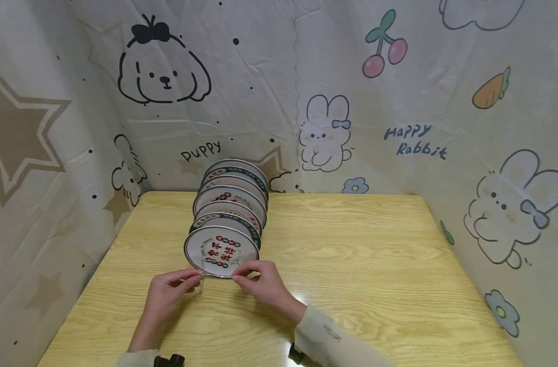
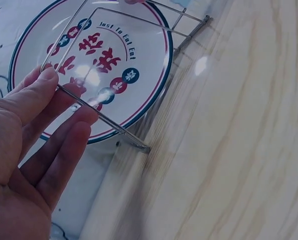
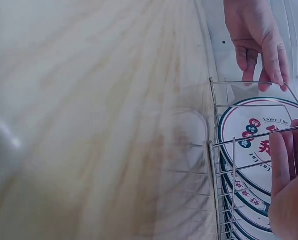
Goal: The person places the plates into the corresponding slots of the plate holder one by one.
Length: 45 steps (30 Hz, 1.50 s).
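Observation:
A thin metal wire dish rack (image 2: 111, 122) stands on the table with several round printed plates upright in a row in it, running from front to back. The front plate (image 1: 221, 250) is white with red characters and a dark rim, and leans back. My left hand (image 1: 168, 291) pinches the left upright of the rack's front wire frame between thumb and fingertips. On the opposite side, the thumb and fingers of my right hand (image 1: 264, 283) pinch the right upright. Both hands are just in front of the lowest part of the front plate.
The yellow wood-grain table (image 1: 343, 255) extends to both sides of the rack. A printed cloth (image 1: 260, 76) with a puppy, rabbits and stars hangs behind and at the sides. Behind the last plate (image 1: 235, 163), the cloth is close.

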### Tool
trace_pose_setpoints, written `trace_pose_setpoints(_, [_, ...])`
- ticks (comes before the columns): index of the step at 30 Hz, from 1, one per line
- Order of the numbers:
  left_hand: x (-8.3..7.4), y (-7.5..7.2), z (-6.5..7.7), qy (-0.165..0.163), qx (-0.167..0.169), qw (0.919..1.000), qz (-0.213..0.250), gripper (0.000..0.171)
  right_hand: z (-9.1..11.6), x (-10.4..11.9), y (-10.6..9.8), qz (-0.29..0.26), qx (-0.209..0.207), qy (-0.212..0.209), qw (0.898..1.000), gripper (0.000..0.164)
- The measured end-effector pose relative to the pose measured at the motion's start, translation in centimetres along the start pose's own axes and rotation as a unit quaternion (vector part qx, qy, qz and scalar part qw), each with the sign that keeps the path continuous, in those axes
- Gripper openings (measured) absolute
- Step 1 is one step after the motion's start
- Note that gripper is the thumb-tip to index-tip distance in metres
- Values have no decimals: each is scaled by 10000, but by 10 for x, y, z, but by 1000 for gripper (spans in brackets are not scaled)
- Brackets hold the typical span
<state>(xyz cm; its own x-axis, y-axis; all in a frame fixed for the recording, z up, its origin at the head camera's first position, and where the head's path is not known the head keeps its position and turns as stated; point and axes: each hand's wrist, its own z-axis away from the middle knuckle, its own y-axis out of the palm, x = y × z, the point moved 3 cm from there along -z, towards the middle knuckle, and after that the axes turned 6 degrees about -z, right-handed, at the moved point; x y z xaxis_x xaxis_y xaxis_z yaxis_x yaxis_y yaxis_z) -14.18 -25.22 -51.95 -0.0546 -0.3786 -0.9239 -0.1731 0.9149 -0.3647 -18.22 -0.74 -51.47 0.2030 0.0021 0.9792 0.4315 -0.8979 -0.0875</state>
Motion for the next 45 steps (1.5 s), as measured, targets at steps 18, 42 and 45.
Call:
trace_pose_setpoints(18, [-26,67,4,262,616,9977,99,11,39,-2,-69,200,-359,346,9986,10])
trace_pose_setpoints(42, [-55,146,-9,1359,1333,9817,-20,16,77,-1,-142,579,-1592,582,9838,10])
trace_pose_setpoints(45, [-55,149,-10,1469,1275,9809,-51,16,80,-2,-143,523,-1767,600,9811,11])
